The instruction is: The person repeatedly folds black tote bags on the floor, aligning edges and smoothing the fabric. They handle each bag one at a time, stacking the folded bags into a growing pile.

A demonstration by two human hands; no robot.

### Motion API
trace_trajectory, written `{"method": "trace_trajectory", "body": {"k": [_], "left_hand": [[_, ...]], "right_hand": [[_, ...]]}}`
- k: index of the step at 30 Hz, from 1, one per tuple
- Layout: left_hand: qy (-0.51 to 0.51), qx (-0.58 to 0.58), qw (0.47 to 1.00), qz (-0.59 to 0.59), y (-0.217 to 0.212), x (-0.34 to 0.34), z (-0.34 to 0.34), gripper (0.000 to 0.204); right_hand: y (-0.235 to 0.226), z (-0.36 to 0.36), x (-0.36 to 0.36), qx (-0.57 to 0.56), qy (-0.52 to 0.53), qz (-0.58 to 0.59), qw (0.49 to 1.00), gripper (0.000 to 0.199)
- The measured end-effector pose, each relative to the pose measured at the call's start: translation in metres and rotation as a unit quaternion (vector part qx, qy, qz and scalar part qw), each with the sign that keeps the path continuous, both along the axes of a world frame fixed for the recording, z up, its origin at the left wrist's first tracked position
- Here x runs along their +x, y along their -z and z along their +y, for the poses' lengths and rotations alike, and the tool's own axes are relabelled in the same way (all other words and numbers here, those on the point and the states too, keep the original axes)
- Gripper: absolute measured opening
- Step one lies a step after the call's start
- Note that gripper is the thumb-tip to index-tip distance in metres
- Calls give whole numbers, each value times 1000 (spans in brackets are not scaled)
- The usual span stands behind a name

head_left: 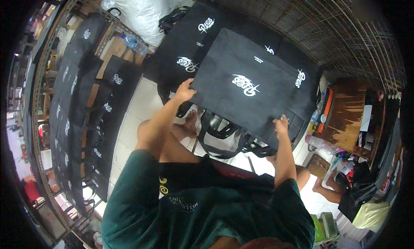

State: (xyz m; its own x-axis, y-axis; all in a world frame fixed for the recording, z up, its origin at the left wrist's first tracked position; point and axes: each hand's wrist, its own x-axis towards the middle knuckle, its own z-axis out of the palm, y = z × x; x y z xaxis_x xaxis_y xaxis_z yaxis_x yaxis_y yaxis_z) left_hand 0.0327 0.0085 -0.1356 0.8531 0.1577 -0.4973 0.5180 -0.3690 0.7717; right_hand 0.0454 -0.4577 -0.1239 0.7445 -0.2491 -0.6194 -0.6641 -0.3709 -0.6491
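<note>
A flat black fabric bag [224,72] with a white printed logo lies spread out in front of me, on top of other black printed bags [187,40]. My left hand [185,90] grips its left near corner, with the fingers closed round the edge. At the near right corner my right hand [280,125] pinches the black cloth, partly hiding its own fingertips. Black carrying straps [215,152] hang below the near edge, between my legs. Which straps belong to the held bag I cannot tell.
More printed black bags [69,115] hang over a metal rack on the left. A white sack [142,16] and a plastic bottle [134,44] are at the far left. Wire racks [315,29] stand behind the bags. A wooden board [345,119] and clutter are on the right.
</note>
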Motion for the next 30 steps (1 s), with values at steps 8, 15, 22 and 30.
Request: {"method": "trace_trajectory", "body": {"k": [8, 15, 22, 30], "left_hand": [[-54, 186, 981, 31, 86, -22, -26, 58], [-78, 212, 974, 25, 100, -15, -18, 53], [-89, 240, 967, 16, 115, -16, -12, 49], [-97, 280, 955, 26, 115, -14, -12, 46]], "right_hand": [[101, 21, -18, -99, 66, 65, 991, 44], [109, 23, -20, -124, 69, 58, 988, 30], [112, 22, -15, -94, 63, 71, 991, 38], [119, 27, -20, -57, 109, 55, 991, 47]]}}
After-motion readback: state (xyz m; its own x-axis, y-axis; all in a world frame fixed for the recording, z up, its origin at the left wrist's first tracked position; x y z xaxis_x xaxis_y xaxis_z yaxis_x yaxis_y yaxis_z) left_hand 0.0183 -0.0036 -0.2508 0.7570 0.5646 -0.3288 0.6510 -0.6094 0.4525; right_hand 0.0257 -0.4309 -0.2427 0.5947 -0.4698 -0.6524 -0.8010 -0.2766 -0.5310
